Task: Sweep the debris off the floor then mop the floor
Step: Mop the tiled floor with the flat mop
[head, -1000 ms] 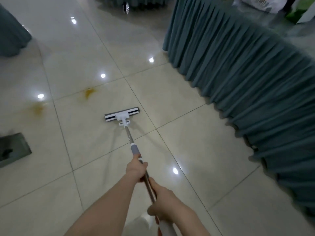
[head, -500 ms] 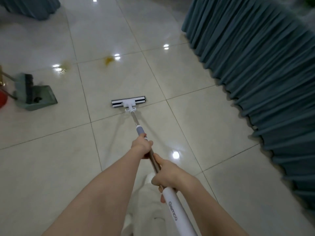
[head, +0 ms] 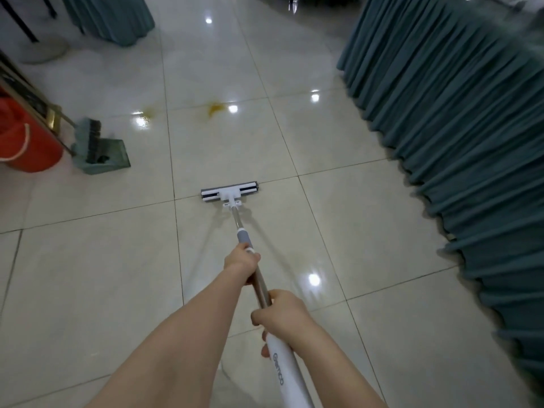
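A flat mop lies with its white-and-grey head (head: 230,193) on the glossy beige tile floor (head: 88,275), straight ahead of me. Its metal pole runs back to a white handle (head: 287,375). My left hand (head: 242,262) grips the pole higher up, just below the grey collar. My right hand (head: 281,316) grips it lower, where the white handle starts. Two yellow-brown stains sit beyond the mop head, one (head: 216,108) in the middle and one (head: 148,111) to its left.
A green dustpan (head: 107,160) with a broom (head: 91,136) standing in it is at the left, beside a red bucket (head: 26,142). A teal pleated table skirt (head: 459,128) runs along the whole right side. Another teal skirt (head: 114,19) hangs far left.
The mop head has been drawn back toward me, away from the stains. My view has swung left, bringing the dustpan, broom and red bucket into sight. Both hands keep their grip.
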Available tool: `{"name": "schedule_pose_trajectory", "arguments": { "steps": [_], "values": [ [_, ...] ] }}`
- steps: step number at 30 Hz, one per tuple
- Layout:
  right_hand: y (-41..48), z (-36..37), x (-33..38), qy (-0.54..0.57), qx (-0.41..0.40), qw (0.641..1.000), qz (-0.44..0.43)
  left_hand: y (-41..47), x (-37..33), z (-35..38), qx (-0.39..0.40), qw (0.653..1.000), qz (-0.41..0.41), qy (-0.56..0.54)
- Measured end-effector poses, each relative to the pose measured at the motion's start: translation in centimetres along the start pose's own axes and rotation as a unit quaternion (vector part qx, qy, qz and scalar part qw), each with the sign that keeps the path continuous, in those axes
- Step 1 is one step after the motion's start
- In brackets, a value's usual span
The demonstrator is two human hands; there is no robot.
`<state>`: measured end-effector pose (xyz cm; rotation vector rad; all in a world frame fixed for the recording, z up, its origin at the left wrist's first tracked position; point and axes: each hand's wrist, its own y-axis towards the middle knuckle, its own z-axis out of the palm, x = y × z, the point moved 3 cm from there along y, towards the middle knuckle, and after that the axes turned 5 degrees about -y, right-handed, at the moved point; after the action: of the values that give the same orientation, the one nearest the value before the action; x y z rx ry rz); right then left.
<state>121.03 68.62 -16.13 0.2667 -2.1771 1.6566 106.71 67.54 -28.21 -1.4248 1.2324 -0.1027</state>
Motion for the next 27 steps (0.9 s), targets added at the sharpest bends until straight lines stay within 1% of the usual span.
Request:
{"name": "schedule_pose_trajectory", "arguments": {
  "steps": [2,4,6,8,11,13,16,20,24,27],
  "values": [
    [-0.6,-1.2,-1.3,0.002,0.001,1.0,0.017,-1.0,-0.2,1.5,0.029,0.999,-0.01,-0.014],
    [-1.1,-2.1,-1.9,-0.047,-0.007,0.999,-0.003,-1.8,0.0,2.9,0.036,0.998,-0.021,-0.054],
    [-0.9,-2.8,-1.9,-0.095,-0.039,0.994,-0.023,-2.2,-0.2,4.0,0.029,0.995,-0.021,-0.094],
    [0.1,-3.7,-1.6,-0.118,-0.059,0.991,-0.024,-1.7,-0.6,4.8,0.002,0.993,-0.013,-0.115],
    [1.9,-5.2,-0.1,-0.146,-0.065,0.987,-0.031,0.0,-2.3,4.8,-0.063,0.992,0.005,-0.111],
    [3.3,-6.1,1.4,-0.164,-0.068,0.983,-0.043,1.3,-3.8,4.5,-0.084,0.99,0.011,-0.11],
    [5.3,-6.5,3.9,-0.178,-0.064,0.981,-0.049,3.7,-5.6,3.8,-0.093,0.991,0.014,-0.095],
    [8.8,-6.6,8.2,-0.178,-0.058,0.981,-0.044,8.5,-8.8,1.7,-0.099,0.994,0.029,-0.043],
    [13.0,-7.8,15.1,-0.188,-0.066,0.979,-0.048,14.3,-14.0,-1.7,-0.097,0.994,0.049,-0.012],
    [16.0,-8.7,21.6,-0.192,-0.07,0.978,-0.043,18.8,-18.8,-4.7,-0.085,0.995,0.048,-0.007]
  ]
}}
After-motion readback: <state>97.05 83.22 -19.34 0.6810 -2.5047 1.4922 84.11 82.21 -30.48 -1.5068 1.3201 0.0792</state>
